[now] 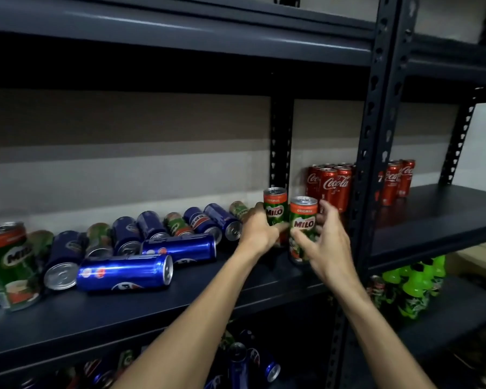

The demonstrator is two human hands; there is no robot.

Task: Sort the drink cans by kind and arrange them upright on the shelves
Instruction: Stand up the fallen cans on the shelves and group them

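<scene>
On a dark shelf (180, 299), blue Pepsi cans (124, 272) and green Milo cans are scattered on their sides. Further right, one upright Milo can (275, 206) is gripped by the left hand (260, 228); the front Milo can (303, 220) is loosely cupped by the right hand (324, 242). Upright Coca-Cola cans (334, 186) are grouped behind.

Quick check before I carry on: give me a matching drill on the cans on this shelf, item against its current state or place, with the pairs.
Items:
1. Milo can in left hand
2. Front Pepsi can
3. Coca-Cola cans
4. Far-left Milo can

States:
A. standing grouped behind the two hands
B. lying on its side
C. upright, gripped
D. upright, untouched, at the shelf's left end

Pairs: 1-C, 2-B, 3-A, 4-D
</scene>
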